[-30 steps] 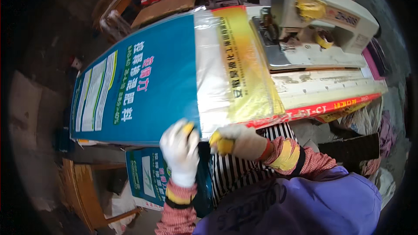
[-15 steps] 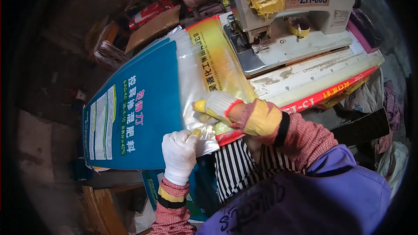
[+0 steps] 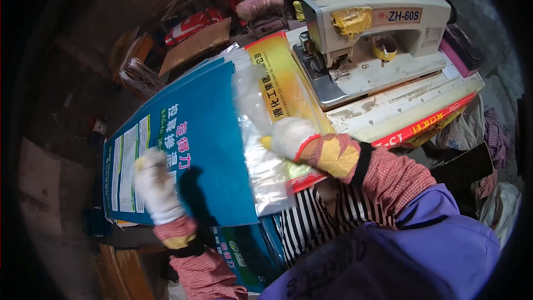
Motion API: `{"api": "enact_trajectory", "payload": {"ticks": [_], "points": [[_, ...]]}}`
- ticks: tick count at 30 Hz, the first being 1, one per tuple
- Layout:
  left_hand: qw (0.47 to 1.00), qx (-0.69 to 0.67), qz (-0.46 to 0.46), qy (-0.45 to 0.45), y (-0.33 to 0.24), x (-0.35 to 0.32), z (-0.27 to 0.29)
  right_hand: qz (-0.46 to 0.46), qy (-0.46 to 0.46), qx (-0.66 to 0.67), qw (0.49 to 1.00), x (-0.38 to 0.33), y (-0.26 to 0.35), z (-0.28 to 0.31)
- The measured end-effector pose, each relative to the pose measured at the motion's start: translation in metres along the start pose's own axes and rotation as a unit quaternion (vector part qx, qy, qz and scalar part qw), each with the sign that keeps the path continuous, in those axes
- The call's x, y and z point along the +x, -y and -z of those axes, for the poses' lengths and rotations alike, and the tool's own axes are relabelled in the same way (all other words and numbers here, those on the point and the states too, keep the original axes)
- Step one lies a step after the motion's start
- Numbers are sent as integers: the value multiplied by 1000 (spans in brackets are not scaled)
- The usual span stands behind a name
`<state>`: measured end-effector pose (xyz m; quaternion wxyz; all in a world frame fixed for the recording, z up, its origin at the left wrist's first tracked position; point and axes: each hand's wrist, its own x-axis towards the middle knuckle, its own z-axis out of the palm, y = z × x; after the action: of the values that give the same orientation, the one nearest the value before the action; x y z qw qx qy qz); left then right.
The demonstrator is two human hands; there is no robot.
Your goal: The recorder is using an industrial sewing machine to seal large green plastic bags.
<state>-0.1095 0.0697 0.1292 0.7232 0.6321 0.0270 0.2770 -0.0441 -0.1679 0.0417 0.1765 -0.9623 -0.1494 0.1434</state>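
Note:
A stack of flat blue printed sacks lies in front of me, with a crinkled clear plastic liner sticking out of its right end. My left hand, in a white glove with yellow at the fingertip, is over the left part of the top sack. Motion blurs its fingers, and its shadow falls on the blue surface. At the liner's right side is my right hand, gloved in white with a red cuff. Its fingers are closed on the liner's edge, partly hidden. Beneath it lies a yellow and red printed sack.
A white sewing machine stands on the table at the back right, a yellow tape roll under its arm. Further back are a cardboard sheet, a bundle of white strings and a pink roll. Striped cloth covers my lap.
My left hand has left the liner's near corner and moved left over the blue sack. The top sack and liner have shifted slightly right and nearer. My right hand has moved slightly right.

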Motion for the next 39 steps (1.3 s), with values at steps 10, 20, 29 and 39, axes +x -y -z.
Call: {"api": "enact_trajectory", "payload": {"ticks": [10,20,29,39], "points": [[946,-21,232,225,96,-30,-6,225,-131,187,947,0,43,-6],[995,99,13,18,-15,12,12,51,-157,-128,978,-8,-2,-3],[1000,1,-1,-4,-27,-23,9,234,-205,119,943,99,69,54],[595,360,25,718,1,-95,-9,45,-105,676,728,156,48,8]]}}
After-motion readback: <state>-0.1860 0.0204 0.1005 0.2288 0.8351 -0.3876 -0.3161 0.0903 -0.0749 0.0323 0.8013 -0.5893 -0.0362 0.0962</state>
